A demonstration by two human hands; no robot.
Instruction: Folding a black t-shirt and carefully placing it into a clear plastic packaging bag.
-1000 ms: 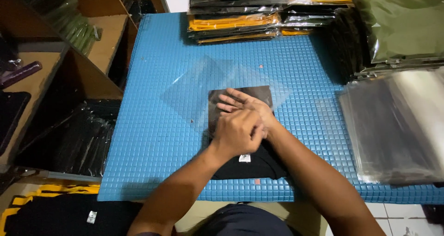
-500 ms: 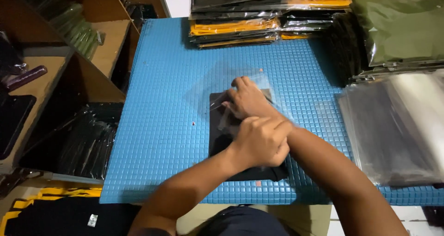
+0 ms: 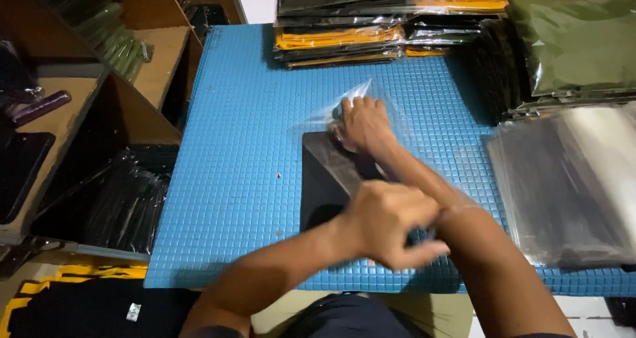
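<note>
Lying at the centre of the blue gridded mat (image 3: 232,179) is a folded black garment (image 3: 324,179), partly sheathed in a clear plastic bag (image 3: 361,93) whose loose end is seen crumpled at 12 o'clock of the garment. The right hand (image 3: 363,123) is thrust far inside the bag, fingers bent and pressed down at the garment's far edge; whether anything is pinched there cannot be told through the shiny film. The left hand (image 3: 391,225) is curled at 5 o'clock of the garment, near the mat's front edge, and appears to be closed on the bag's mouth, though the grip is blurred. At 12 o'clock of the mat, stacks of bagged yellow and black garments (image 3: 338,40) are ranged along the far edge. At 2 o'clock a bagged olive garment (image 3: 570,40) is laid on a dark pile, and at 3 o'clock a heap of empty clear bags (image 3: 563,186) is spread. At 9 o'clock, off the mat, wooden shelves (image 3: 159,60) are stocked with dark bagged goods (image 3: 126,205). At 7 o'clock, below the mat, a black-and-yellow garment (image 3: 79,305) is noted.
</note>
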